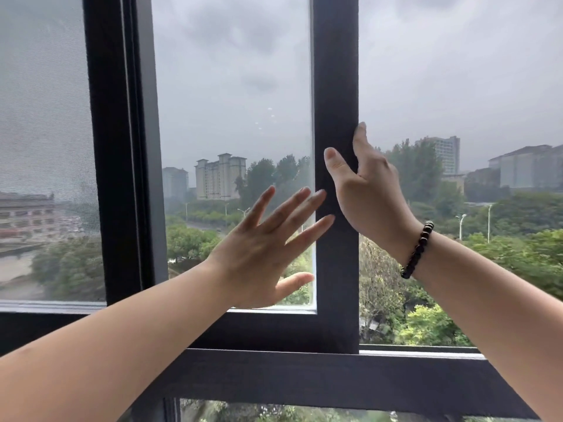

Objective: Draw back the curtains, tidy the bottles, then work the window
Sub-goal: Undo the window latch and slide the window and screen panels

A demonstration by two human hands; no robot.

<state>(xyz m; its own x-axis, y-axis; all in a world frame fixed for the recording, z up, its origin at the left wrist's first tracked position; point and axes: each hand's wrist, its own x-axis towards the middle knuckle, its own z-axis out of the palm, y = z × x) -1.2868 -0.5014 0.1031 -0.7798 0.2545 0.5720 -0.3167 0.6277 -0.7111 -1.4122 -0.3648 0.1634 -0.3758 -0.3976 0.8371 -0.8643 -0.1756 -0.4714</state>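
The dark-framed sliding glass window sash (335,86) stands upright, partly slid open. Its broad matte vertical stile runs up and down through the right grip (365,184), gripped at its right edge; the open gap lies just right of that grip. The pane lies to its left, behind the spread left grip (262,251).

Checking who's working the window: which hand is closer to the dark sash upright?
Right. The right hand grips the sash upright at its edge; the left hand is spread open beside it, fingertips just reaching it.
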